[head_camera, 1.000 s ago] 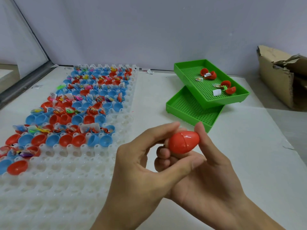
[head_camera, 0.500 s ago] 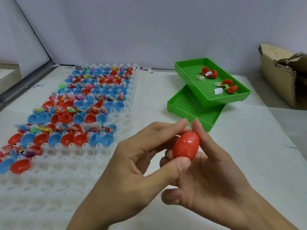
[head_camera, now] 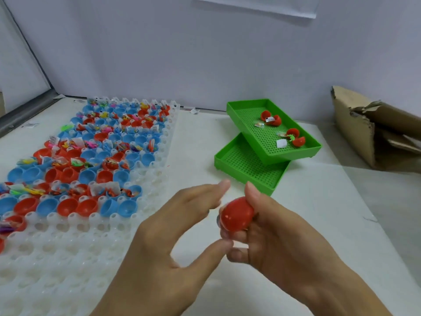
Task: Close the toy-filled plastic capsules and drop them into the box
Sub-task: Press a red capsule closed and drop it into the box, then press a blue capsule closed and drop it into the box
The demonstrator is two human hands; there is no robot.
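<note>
Head view shows a closed red capsule (head_camera: 237,214) held above the white table (head_camera: 319,213) by the right hand (head_camera: 280,242), whose thumb presses on its far upper side while the curled fingers (head_camera: 237,256) cradle it from beneath. Just beside it on the left, the left hand (head_camera: 168,242) has its forefinger stretched out and its thumb tip reaching in under the capsule's lower edge; whether that thumb touches the capsule I cannot tell. Well to the left lies a white cell tray (head_camera: 68,258) with open red and blue capsule halves (head_camera: 91,169). Behind stand two stacked green trays (head_camera: 246,160), and a cardboard box (head_camera: 355,133) sits at the far right.
</note>
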